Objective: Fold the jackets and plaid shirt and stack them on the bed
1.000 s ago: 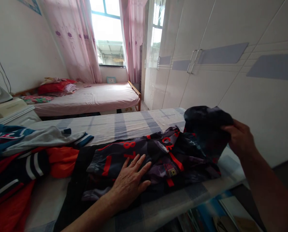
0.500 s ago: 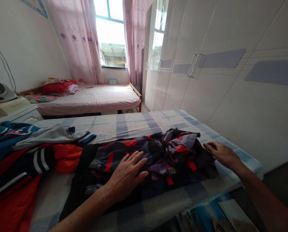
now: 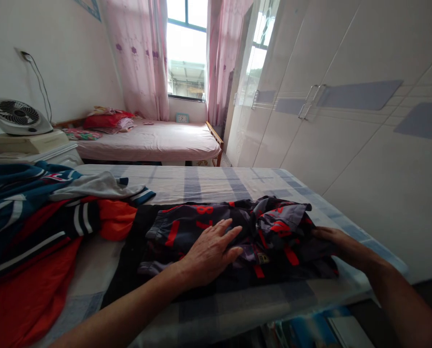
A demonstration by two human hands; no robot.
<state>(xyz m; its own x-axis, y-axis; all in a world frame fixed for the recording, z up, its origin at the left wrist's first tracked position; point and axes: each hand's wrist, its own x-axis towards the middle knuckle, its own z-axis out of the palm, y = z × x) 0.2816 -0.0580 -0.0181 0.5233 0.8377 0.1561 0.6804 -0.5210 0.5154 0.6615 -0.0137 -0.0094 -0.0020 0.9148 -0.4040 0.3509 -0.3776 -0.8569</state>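
A dark grey and black garment (image 3: 187, 224) printed with red figures lies folded, with gathered cuffs at its left end and a bunched right end. My left hand (image 3: 214, 249) rests palm down on its middle, fingers spread. At the bunched end, my right hand (image 3: 330, 239) closes on the fabric's edge; its fingertips are partly hidden in the dark cloth. Beneath the garment lies a plain black cloth (image 3: 125, 261), showing at the left. A small label patch (image 3: 263, 258) is visible on the printed cloth, right of my left hand.
A checked sheet (image 3: 216, 183) covers the bed. At left lie a teal and grey jacket (image 3: 23, 179) and a red-orange garment (image 3: 52, 290) with striped black trim. A fan (image 3: 18, 116) stands beyond them. White wardrobes (image 3: 346, 159) line the right; a pink bed (image 3: 158, 140) is behind.
My right hand has moved from just beyond the garment's right end onto its edge. My left hand stays flat on the cloth. The view has shifted slightly left.
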